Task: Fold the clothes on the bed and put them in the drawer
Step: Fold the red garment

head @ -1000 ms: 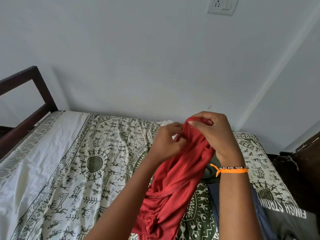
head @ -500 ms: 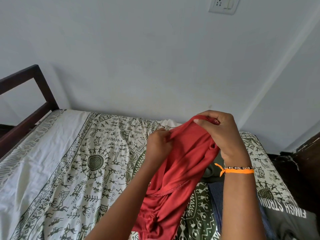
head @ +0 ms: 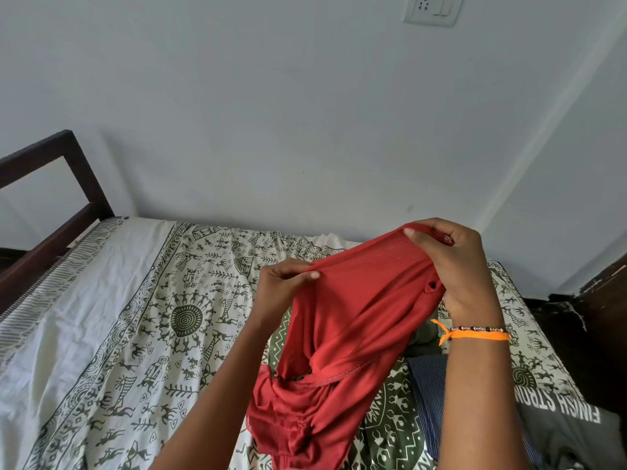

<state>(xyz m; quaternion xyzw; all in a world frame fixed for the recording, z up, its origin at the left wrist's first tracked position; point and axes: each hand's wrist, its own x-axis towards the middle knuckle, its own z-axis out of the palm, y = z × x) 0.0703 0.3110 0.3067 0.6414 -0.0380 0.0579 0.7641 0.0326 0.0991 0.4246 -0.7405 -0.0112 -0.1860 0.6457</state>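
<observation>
With the left hand (head: 288, 286) and right hand (head: 454, 266) each pinching the top hem of the thin red fabric garment (head: 349, 327) lifted at 4 o'clock over the patterned bed (head: 142, 317), spread it taut before folding.

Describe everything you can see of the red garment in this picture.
The red garment is thin, soft-looking fabric with a stitched hem across its lower part. It hangs crumpled above the printed bedsheet, its top edge stretched between the left hand and the right hand, which both pinch it. Its bottom bunches near the lower frame edge.
</observation>
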